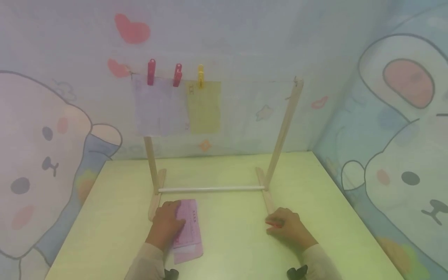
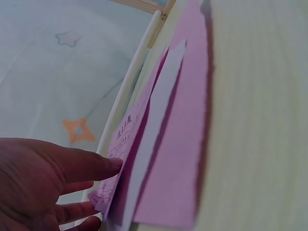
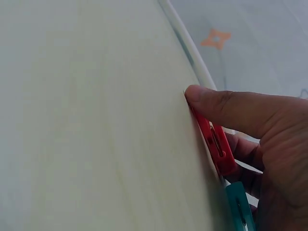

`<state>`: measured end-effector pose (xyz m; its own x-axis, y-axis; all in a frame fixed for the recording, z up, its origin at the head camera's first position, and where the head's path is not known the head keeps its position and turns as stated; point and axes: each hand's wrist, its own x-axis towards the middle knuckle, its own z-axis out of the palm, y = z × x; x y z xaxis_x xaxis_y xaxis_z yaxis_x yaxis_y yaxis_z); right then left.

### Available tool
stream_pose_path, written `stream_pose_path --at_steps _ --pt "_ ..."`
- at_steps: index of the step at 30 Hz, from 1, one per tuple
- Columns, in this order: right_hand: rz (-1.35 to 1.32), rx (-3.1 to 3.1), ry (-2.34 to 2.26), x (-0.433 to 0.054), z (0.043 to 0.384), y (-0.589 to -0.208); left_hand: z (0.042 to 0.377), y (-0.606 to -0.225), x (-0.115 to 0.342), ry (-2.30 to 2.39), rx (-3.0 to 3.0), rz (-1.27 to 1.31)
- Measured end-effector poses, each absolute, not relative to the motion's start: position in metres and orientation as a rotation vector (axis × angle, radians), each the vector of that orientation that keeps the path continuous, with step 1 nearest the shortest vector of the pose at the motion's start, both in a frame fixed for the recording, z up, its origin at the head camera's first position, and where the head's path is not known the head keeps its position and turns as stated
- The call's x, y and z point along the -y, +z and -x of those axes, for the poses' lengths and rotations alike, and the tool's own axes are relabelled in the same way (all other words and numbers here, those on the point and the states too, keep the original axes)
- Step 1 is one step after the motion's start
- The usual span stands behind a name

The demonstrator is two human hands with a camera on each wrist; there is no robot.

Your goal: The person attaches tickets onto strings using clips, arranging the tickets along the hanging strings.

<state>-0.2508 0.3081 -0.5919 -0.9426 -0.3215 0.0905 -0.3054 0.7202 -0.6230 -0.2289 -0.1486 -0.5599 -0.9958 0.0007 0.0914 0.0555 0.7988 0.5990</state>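
Observation:
My left hand [image 1: 164, 226] pinches the left side of a folded pink printed paper [image 1: 189, 227] lying on the table. In the left wrist view, its thumb presses on the printed flap [image 2: 129, 132], which stands raised with fingers behind it. A white sheet [image 2: 159, 108] shows inside, over the lower pink layer [image 2: 178, 154]. Low over the table's right side, my right hand [image 1: 288, 227] grips a red clip [image 3: 215, 144] between thumb and fingers. A teal clip [image 3: 240, 207] sits just below the red one, beside the curled fingers and partly out of frame.
A wooden rack with a right post [image 1: 285, 128] and a white crossbar [image 1: 211, 189] stands behind both hands. From its string hang a pale sheet [image 1: 154, 111] under red clips [image 1: 151, 72] and a yellow sheet [image 1: 204, 111] under a yellow clip [image 1: 201, 76]. Cartoon-printed curtains surround the table [image 1: 231, 241].

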Motion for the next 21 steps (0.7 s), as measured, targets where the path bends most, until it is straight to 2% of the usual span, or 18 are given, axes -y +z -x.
stream_pose_path --at_steps 9,16,21 --pt "0.499 -2.923 -1.061 -0.3 0.245 -0.588 0.235 -0.575 0.152 -1.098 2.848 -0.063" --pt "0.421 -2.864 -1.287 -0.301 0.242 -0.588 0.235 -0.58 0.155 -1.242 2.679 -0.106" --pt "0.543 -2.989 -1.395 -0.299 0.24 -0.587 0.233 -0.582 0.156 -1.356 2.599 -0.145"
